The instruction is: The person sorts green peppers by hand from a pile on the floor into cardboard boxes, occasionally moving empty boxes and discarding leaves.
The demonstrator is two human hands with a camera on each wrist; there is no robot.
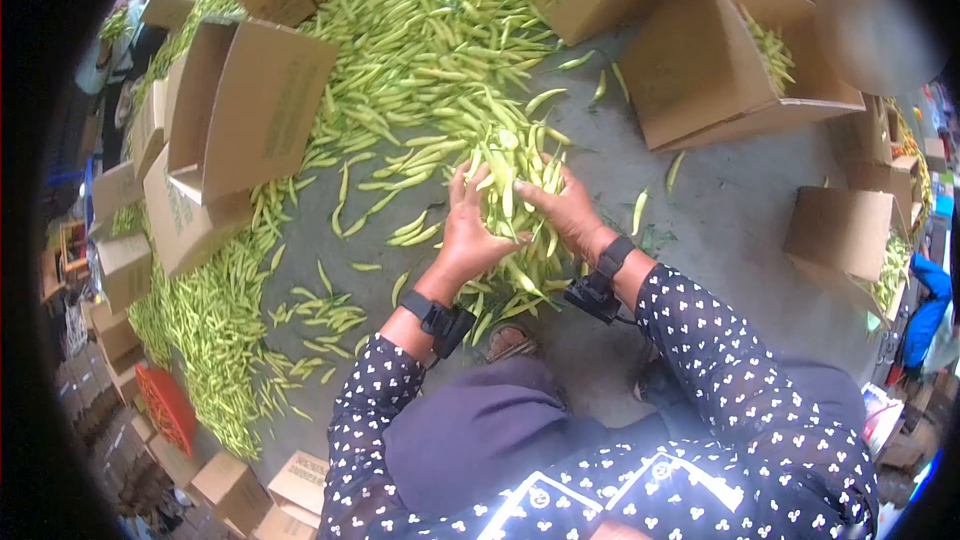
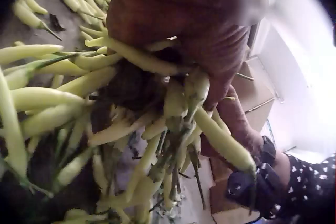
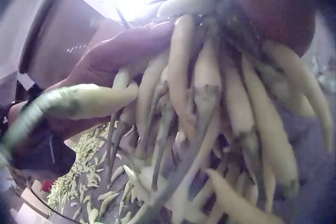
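A bunch of pale green chili peppers [image 1: 510, 175] is held between both hands above the grey floor. The left hand [image 1: 474, 238] grips it from the left, fingers curved round the side; the right hand [image 1: 572, 212] grips it from the right, thumb over the peppers. In the left wrist view, peppers with green stems [image 2: 176, 98] hang below the left hand [image 2: 184, 14]. The right wrist view shows peppers [image 3: 207, 72] hanging stems down, with the left hand [image 3: 121, 51] behind them and part of the right hand [image 3: 278, 9] at the top.
A large heap of peppers [image 1: 420, 30] spreads behind and to the left. Cardboard boxes stand left [image 1: 265, 100] and right [image 1: 700, 70], some holding peppers. Loose peppers [image 1: 325, 315] lie on the floor [image 1: 740, 230]. A red basket [image 1: 165, 408] is at lower left.
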